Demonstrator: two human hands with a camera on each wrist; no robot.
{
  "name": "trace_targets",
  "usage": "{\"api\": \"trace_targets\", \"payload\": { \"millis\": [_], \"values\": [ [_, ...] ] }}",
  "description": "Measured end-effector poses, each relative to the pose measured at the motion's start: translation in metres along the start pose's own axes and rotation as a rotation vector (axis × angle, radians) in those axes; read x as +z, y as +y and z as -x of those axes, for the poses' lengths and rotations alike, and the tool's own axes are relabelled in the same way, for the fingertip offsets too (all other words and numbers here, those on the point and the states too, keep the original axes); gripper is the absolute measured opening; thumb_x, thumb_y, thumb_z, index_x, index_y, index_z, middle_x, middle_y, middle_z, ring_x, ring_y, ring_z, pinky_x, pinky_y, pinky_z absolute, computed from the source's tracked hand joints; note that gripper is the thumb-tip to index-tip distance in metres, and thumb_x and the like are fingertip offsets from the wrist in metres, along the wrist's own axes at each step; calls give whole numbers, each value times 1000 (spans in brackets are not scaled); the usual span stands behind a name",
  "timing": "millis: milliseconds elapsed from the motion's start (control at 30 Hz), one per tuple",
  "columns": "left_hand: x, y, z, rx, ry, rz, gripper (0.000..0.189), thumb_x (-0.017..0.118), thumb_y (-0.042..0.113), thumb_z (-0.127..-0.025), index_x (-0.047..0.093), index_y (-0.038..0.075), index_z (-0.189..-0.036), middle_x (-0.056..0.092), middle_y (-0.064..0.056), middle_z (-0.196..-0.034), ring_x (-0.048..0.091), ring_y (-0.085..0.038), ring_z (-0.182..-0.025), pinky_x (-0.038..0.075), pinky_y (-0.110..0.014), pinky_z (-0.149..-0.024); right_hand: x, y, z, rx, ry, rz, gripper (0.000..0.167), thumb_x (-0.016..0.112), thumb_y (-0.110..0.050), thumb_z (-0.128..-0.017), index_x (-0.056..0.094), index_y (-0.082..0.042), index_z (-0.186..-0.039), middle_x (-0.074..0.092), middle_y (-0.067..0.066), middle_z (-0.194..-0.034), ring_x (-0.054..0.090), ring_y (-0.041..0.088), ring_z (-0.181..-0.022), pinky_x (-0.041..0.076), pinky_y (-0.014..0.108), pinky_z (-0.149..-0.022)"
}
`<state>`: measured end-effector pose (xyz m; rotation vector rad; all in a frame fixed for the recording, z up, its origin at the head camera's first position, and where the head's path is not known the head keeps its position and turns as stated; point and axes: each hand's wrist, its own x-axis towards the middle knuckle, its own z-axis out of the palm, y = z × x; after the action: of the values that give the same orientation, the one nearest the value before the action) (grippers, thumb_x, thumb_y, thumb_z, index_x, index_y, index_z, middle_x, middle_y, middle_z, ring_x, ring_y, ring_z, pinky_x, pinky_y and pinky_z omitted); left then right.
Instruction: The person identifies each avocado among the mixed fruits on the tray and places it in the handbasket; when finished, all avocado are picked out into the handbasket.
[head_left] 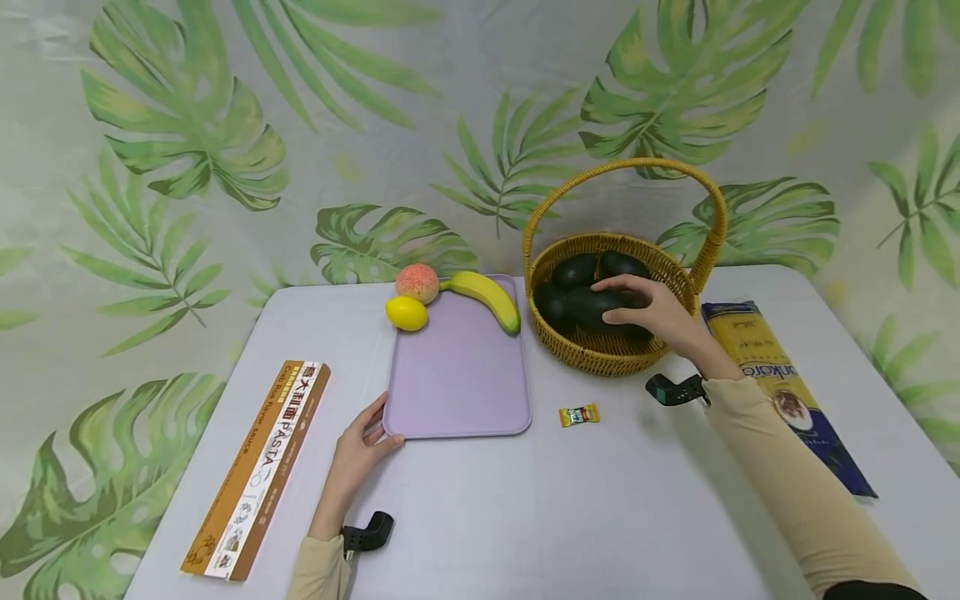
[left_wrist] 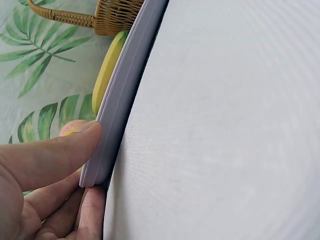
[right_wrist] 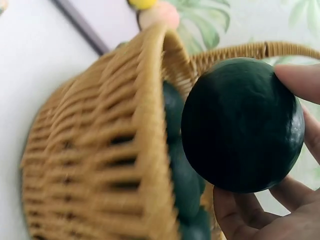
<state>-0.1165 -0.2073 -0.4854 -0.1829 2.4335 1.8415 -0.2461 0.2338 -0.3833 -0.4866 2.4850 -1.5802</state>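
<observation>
My right hand (head_left: pixel 662 317) grips a dark green avocado (right_wrist: pixel 240 130) at the basket's opening, with thumb and fingers spread around its sides. Several more avocados (head_left: pixel 576 271) lie inside the wicker basket (head_left: pixel 592 360), partly hidden by the hand and the held one. At the near left corner of the lilac tray (head_left: pixel 461 375), my left hand (head_left: pixel 356 458) pinches the rim. Its thumb (left_wrist: pixel 75 145) lies over the edge, and the other fingers are at the tray's corner below. A banana (head_left: pixel 487 298), a peach (head_left: pixel 417 284) and a lemon (head_left: pixel 407 313) sit toward the tray's far end.
Left of the tray lies a long pasta box (head_left: pixel 258 471). A small yellow candy packet (head_left: pixel 579 415) is between tray and basket, nearer the front. A blue and yellow pasta bag (head_left: pixel 787 392) lies under the right forearm's far side. The basket's tall handle (head_left: pixel 630 162) arches over its opening.
</observation>
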Motion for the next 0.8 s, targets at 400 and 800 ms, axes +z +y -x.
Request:
{"api": "trace_targets", "payload": {
  "millis": [400,800],
  "values": [
    [-1,1,-1,-5,2,-6,73,70,-1,-83,35,3,-147,34,-29,-145,42,-38,-128,42,-31,-101,-11,20,9,60,-11,95,46,70,-21,-88,57,-10,-130,37,14,-145,36,36,-127,35,61,-100],
    [0,3,-1,5,3,2,72,71,-2,-82,37,3,-146,36,-29,-144,43,-38,-127,43,-31,-100,-4,24,7,-46,-63,265,33,63,-2,-89,61,-1,-122,55,22,-125,52,39,-114,48,54,-93]
  ]
}}
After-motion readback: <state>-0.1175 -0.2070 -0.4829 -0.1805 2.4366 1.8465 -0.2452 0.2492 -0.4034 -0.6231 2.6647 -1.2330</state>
